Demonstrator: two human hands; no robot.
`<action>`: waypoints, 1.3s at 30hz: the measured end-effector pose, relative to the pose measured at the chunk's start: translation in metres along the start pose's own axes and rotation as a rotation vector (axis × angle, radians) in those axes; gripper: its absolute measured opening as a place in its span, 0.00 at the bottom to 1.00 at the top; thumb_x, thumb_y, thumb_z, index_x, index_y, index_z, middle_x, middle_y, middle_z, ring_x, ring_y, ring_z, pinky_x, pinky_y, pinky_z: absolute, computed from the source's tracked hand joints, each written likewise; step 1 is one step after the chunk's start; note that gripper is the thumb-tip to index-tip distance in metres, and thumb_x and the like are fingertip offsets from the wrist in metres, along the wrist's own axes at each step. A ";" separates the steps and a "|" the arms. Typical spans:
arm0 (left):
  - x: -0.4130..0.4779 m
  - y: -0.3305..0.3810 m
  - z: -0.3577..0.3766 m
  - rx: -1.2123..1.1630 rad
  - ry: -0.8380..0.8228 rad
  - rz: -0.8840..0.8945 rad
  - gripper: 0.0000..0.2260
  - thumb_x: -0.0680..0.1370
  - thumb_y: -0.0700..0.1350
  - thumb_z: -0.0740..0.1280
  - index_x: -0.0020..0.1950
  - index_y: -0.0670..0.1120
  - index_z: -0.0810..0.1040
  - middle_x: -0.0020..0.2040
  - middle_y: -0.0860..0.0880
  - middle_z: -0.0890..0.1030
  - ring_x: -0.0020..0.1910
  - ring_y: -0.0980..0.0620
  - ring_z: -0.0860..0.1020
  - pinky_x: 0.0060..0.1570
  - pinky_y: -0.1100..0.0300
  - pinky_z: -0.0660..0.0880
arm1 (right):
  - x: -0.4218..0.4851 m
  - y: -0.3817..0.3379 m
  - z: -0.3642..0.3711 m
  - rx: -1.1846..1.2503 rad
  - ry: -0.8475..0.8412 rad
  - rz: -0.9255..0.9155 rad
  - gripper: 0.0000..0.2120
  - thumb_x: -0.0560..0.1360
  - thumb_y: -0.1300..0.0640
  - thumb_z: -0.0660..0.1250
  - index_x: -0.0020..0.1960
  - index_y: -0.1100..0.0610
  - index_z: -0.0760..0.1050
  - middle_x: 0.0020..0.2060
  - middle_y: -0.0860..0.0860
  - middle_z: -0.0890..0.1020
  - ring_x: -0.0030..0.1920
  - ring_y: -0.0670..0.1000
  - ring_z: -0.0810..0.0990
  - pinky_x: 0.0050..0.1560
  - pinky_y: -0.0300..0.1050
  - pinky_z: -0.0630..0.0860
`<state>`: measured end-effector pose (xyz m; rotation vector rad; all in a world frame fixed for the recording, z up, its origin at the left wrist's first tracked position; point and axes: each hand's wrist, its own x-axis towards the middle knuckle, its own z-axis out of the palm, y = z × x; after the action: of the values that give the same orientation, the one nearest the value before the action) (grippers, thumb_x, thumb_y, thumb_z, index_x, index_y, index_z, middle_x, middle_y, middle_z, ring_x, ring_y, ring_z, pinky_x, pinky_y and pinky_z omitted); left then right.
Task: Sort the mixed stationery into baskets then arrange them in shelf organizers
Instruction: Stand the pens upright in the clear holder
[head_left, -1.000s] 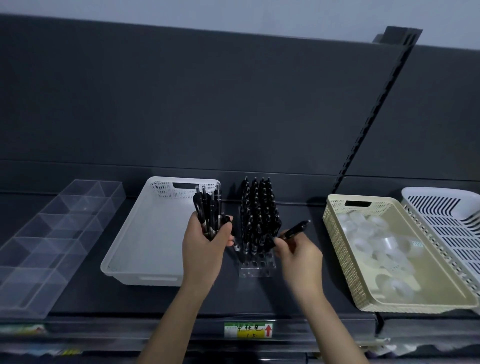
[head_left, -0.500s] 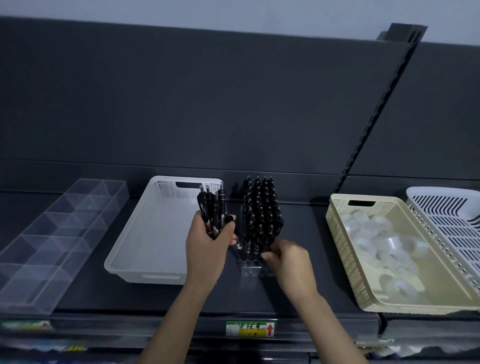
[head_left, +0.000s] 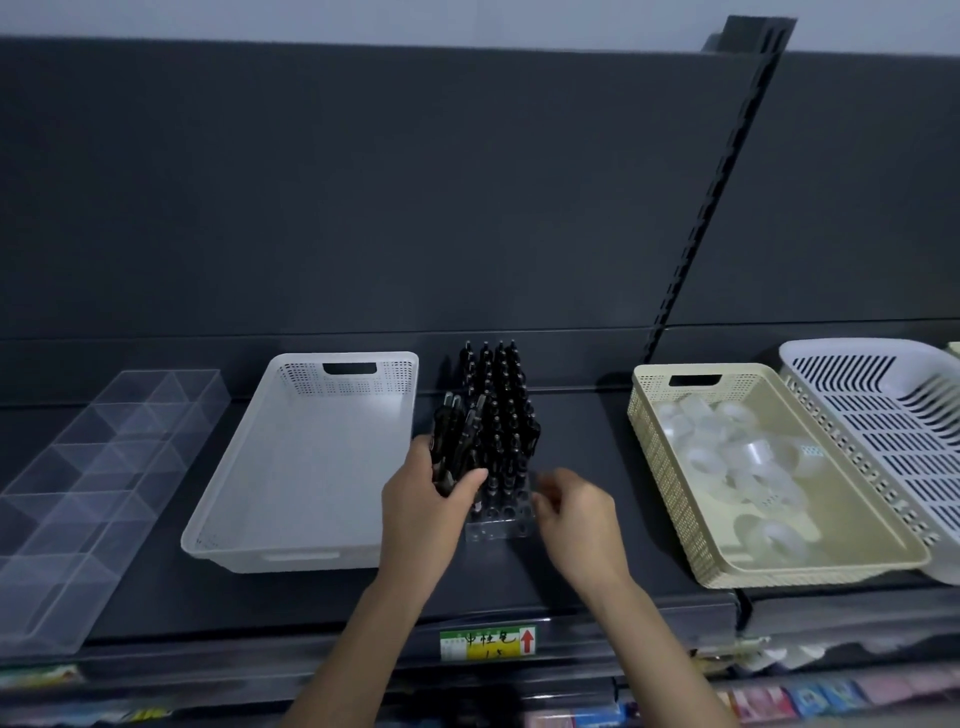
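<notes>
My left hand (head_left: 421, 512) grips a bundle of black pens (head_left: 453, 441), tips pointing up, just left of the clear pen holder (head_left: 500, 526). Several black pens (head_left: 500, 405) stand upright in the holder's back rows; its front holes are open. My right hand (head_left: 574, 517) hovers at the holder's front right corner with loosely curled fingers and nothing in it. The white basket (head_left: 344, 358) to the left has nothing inside.
A clear divided organizer (head_left: 93, 467) lies at the far left of the dark shelf. A beige basket (head_left: 655, 457) holding clear tape rolls (head_left: 737, 457) sits at the right, with a white slatted basket (head_left: 883, 415) beside it. A price label (head_left: 485, 642) marks the shelf's front edge.
My right hand set the single pen it held into the holder and drew back empty. My left hand shifted the pen bundle slightly right, closer to the holder.
</notes>
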<state>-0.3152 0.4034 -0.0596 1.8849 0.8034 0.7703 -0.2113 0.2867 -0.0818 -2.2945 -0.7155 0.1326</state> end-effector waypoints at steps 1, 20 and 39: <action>0.001 0.001 0.002 0.008 -0.008 0.003 0.14 0.71 0.47 0.74 0.43 0.59 0.69 0.39 0.60 0.78 0.42 0.73 0.75 0.38 0.80 0.68 | 0.000 0.000 0.000 0.008 0.001 0.000 0.07 0.76 0.60 0.66 0.53 0.59 0.79 0.44 0.53 0.83 0.44 0.50 0.81 0.41 0.36 0.72; -0.018 0.012 -0.025 -0.688 -0.241 -0.264 0.10 0.78 0.48 0.65 0.46 0.41 0.73 0.33 0.45 0.77 0.26 0.52 0.72 0.24 0.62 0.70 | -0.007 -0.067 -0.023 0.765 -0.303 0.047 0.07 0.75 0.57 0.69 0.39 0.56 0.79 0.30 0.52 0.80 0.31 0.47 0.78 0.29 0.34 0.71; -0.002 0.005 -0.022 -0.607 -0.095 -0.500 0.04 0.77 0.35 0.58 0.44 0.43 0.68 0.32 0.47 0.73 0.26 0.54 0.70 0.25 0.62 0.67 | 0.014 -0.025 -0.032 0.082 0.223 -0.137 0.08 0.76 0.60 0.66 0.38 0.58 0.71 0.29 0.50 0.76 0.29 0.47 0.72 0.30 0.37 0.61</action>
<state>-0.3324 0.4112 -0.0470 1.1091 0.8195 0.5219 -0.2014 0.2892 -0.0405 -2.1323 -0.7334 -0.1529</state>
